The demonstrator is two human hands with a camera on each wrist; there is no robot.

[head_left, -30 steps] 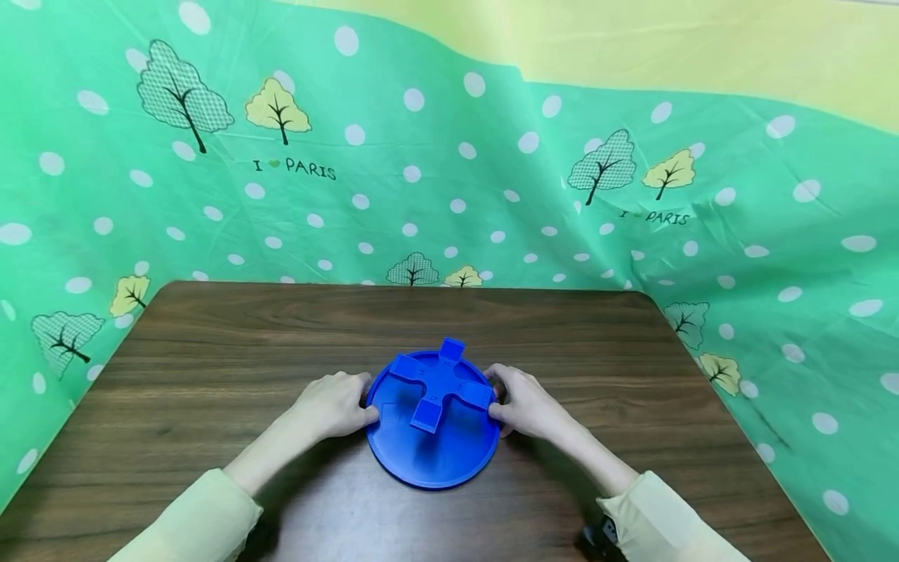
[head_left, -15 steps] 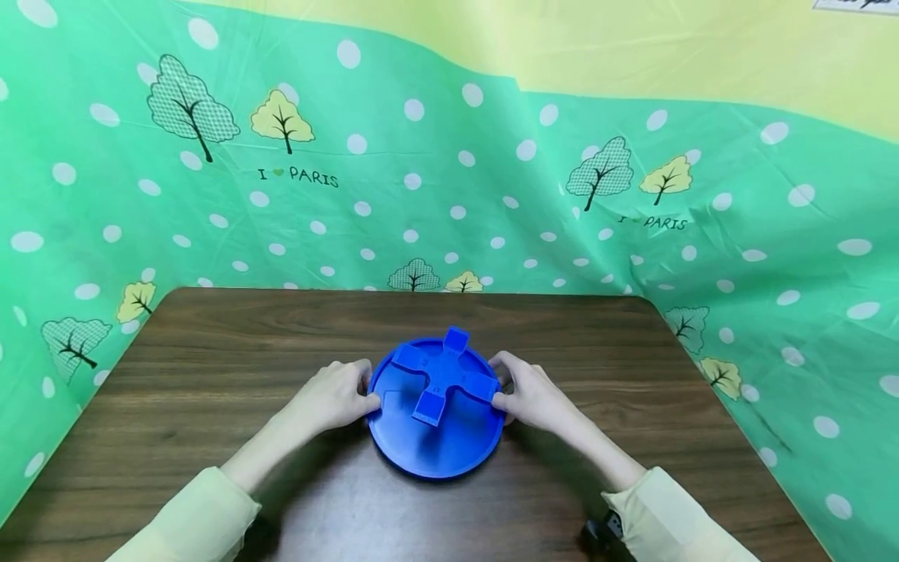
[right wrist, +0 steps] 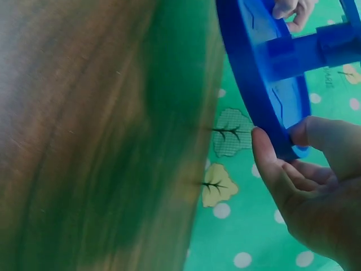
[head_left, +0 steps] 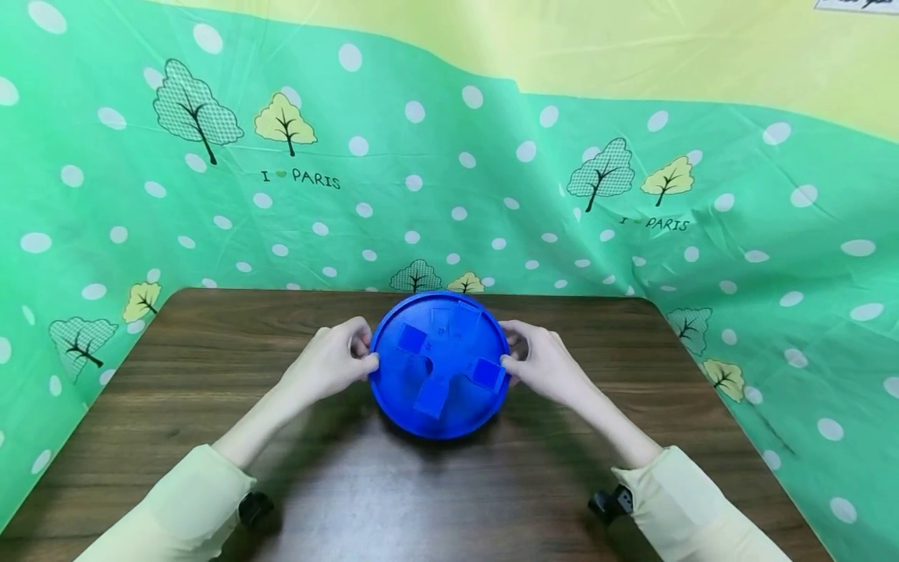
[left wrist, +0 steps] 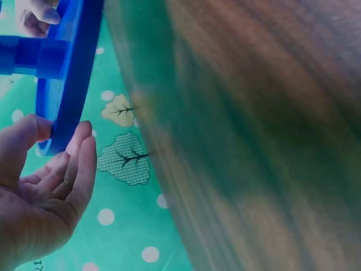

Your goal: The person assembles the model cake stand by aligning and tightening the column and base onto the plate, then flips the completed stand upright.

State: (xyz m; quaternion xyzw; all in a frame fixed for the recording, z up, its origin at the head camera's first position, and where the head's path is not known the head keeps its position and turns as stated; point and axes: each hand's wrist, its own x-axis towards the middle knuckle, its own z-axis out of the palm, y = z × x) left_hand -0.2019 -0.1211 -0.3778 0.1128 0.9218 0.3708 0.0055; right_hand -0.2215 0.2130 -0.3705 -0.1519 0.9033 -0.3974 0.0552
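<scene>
A round blue plastic disc (head_left: 396,394) with a raised rim is held off the table, its upper face tilted toward the head camera. A blue cross-shaped piece (head_left: 449,359) with flat-ended arms stands on that face; in the left wrist view a stout post (left wrist: 49,56) joins it to the disc. My left hand (head_left: 330,361) pinches the rim on the left, thumb on the upper face and fingers behind. On the opposite side my right hand (head_left: 548,363) grips the rim the same way. Its fingers (right wrist: 266,149) support the underside in the right wrist view.
Beneath lies a dark wood-grain table (head_left: 435,499) with rounded far corners. A green and yellow cloth (head_left: 449,179) printed with trees and dots hangs behind it and along the sides. Black devices sit at my left cuff (head_left: 197,492) and right cuff (head_left: 674,492).
Both hands have raised the blue disc from the table and moved it away from me. Its upper face has tipped toward the head camera. The head view has shifted slightly.
</scene>
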